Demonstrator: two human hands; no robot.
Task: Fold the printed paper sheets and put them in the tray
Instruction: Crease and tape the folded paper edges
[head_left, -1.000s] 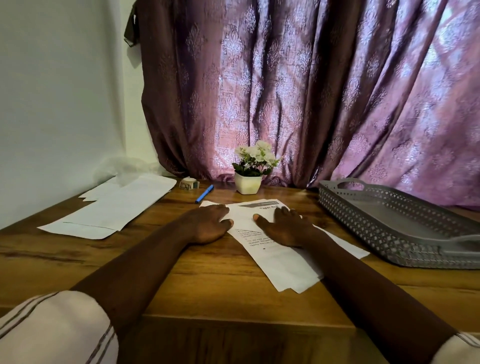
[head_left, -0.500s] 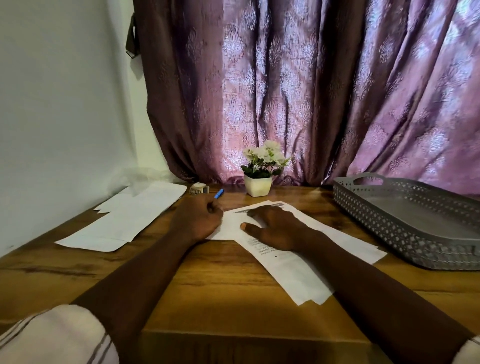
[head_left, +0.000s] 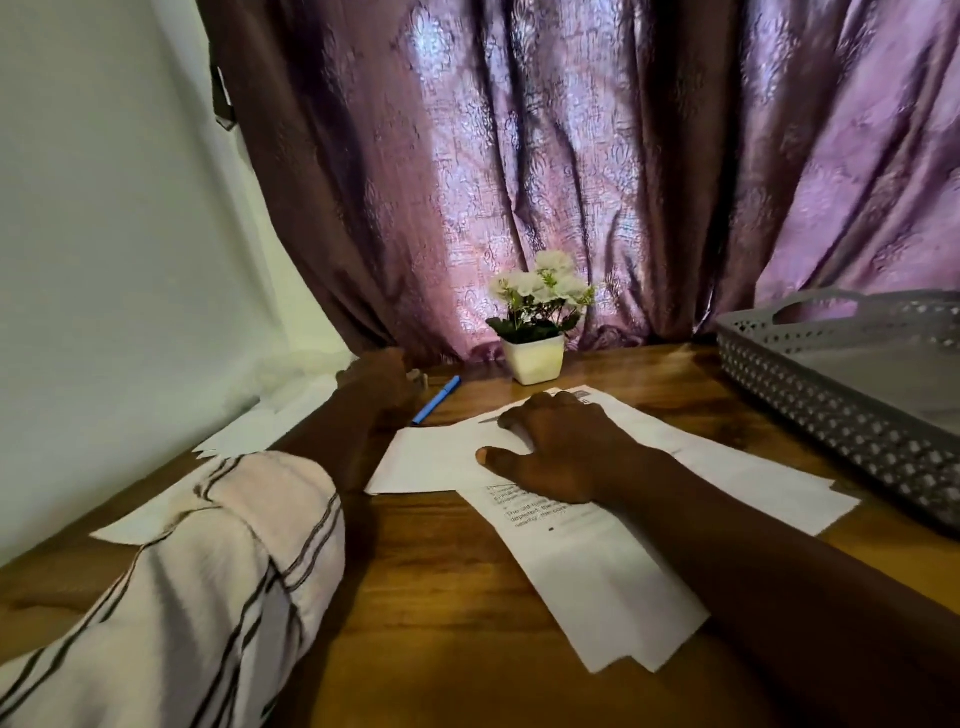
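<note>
- right grip (head_left: 558, 452) is pressing flat, fingers straight, on the folded sheet (head_left: 431, 460); I'd be pushing evenly along the crease
- left grip (head_left: 382, 375) is hovering by the pen (head_left: 436, 399), too blurry, can't tell its state

One wide-angle view, from the person's head, looks forward and down across the counter (head_left: 441, 613) toward the curtain (head_left: 519, 182) behind it. It sits close: a sleeve (head_left: 208, 597) and a forearm (head_left: 779, 597) fill the lower corners, and the right edge cuts the tray (head_left: 831, 405).
</note>
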